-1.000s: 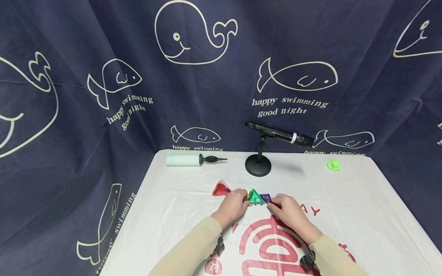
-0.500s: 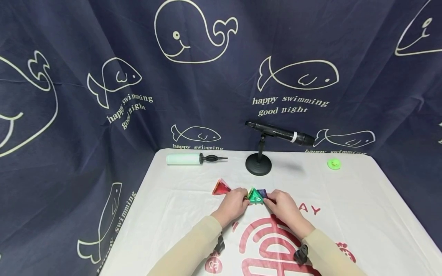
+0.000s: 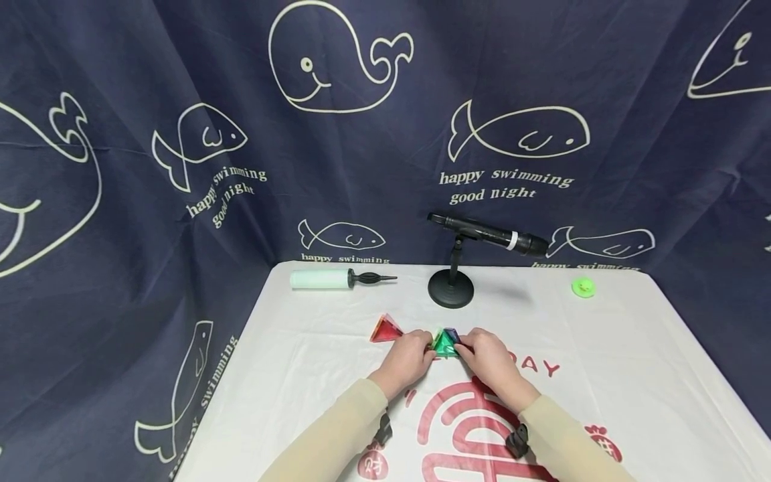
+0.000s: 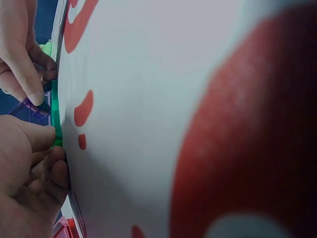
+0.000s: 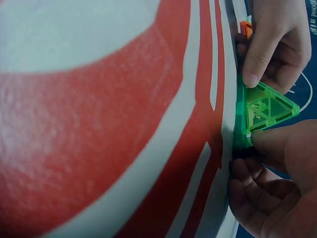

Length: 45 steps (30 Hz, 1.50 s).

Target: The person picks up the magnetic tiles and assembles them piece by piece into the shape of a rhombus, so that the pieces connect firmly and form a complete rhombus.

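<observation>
On the white cloth, a green triangular magnetic tile (image 3: 446,345) lies in front of me. A yellow-green triangular tile (image 5: 270,106) stands up from its edge in the right wrist view. My left hand (image 3: 408,358) pinches the left side of the green tile, thumb on its edge. My right hand (image 3: 490,359) pinches a purple tile (image 4: 33,110), tilted up against the green tile's right side. Fingers of both hands hide part of the joined edges.
Red triangular tiles (image 3: 385,329) stand just left of my left hand. Behind are a pale-green hand pump (image 3: 321,279), a black microphone on a stand (image 3: 450,290) and a bright green duck disc (image 3: 583,288). A dark blue curtain (image 3: 385,161) hangs beyond the table.
My right hand has moved left with the purple tile, which now sits closer against the green tile and is tilted up more. The left hand has stayed in place.
</observation>
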Each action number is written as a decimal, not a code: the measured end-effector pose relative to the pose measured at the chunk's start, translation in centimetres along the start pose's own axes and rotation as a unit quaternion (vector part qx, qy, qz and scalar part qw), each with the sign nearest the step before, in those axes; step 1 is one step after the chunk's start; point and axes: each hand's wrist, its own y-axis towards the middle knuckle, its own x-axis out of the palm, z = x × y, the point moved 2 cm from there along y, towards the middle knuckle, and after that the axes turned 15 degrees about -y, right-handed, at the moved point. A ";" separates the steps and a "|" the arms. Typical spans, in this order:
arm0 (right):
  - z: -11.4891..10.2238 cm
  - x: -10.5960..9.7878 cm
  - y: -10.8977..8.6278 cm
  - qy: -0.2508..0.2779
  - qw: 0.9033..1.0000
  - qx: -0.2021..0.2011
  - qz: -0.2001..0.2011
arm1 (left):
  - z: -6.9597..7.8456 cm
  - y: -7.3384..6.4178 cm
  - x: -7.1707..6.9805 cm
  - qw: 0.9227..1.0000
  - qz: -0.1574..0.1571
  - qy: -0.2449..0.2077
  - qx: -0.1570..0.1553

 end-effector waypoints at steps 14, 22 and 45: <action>-1.2 0.1 -0.4 -0.053 0.996 -0.046 0.053 | 0.3 -0.5 0.2 0.999 -0.011 0.040 0.012; -0.8 0.0 0.1 -0.028 0.998 -0.037 0.037 | 0.0 -0.3 -0.2 1.000 -0.003 0.014 0.004; -0.5 -2.0 2.3 0.026 0.989 -0.134 -0.049 | -3.7 0.6 -9.2 0.995 0.075 0.045 0.055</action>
